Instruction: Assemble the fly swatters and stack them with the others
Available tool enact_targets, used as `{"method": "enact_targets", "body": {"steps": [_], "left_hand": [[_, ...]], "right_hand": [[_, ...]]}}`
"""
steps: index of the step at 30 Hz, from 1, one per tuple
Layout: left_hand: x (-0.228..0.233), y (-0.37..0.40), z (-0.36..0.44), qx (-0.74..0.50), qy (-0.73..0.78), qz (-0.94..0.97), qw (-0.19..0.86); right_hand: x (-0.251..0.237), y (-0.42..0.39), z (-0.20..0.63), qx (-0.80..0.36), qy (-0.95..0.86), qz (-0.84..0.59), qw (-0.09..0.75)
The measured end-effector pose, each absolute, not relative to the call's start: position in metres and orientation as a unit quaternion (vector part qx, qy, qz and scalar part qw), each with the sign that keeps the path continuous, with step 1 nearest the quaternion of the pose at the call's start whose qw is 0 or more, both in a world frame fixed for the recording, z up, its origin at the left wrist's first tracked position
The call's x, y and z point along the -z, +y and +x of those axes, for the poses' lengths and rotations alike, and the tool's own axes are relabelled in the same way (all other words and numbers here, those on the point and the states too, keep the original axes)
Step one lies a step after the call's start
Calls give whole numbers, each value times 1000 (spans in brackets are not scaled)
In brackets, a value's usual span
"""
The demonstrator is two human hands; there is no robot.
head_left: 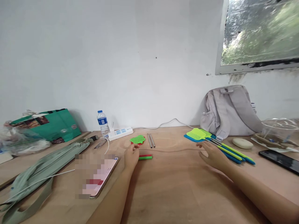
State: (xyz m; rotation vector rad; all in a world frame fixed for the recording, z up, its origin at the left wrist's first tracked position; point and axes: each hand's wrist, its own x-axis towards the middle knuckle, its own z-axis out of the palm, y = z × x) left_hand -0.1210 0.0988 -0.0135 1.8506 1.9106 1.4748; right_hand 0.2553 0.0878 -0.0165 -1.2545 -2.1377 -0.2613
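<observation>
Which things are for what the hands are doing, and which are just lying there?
Probably part of it: swatter heads, metal rods, red and green handles, yellow and blue swatters.

Probably just lying about: lit phone, black phone, water bottle, power strip, backpack, green bag, plastic tub.

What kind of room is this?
Probably a simple workroom, though I can't be sure. There's a big wooden table by a plain wall, a power strip on the table, and a window up on the right.
</observation>
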Motion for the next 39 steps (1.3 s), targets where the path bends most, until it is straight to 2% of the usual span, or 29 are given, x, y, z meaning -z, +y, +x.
{"method": "enact_targets", "body": {"steps": [6,11,18,22,29,39], "left_hand": [[22,112,-148,-468,582,665,-6],[22,122,-160,-454,576,680,-22],[21,137,-163,-353,591,723,-50],[27,142,-167,-298,594,746,-45],[28,143,-167,-223,629,744,-30],[29,146,-175,-291,587,756,5]], "right_hand": [[26,71,194,-10,-868,-429,249],[34,92,160,-65,-854,-431,283],[25,119,95,-60,-849,-448,274],[21,123,69,-41,-857,-457,234],[25,124,69,-30,-827,-515,224],[24,138,112,-14,-736,-627,255]]}}
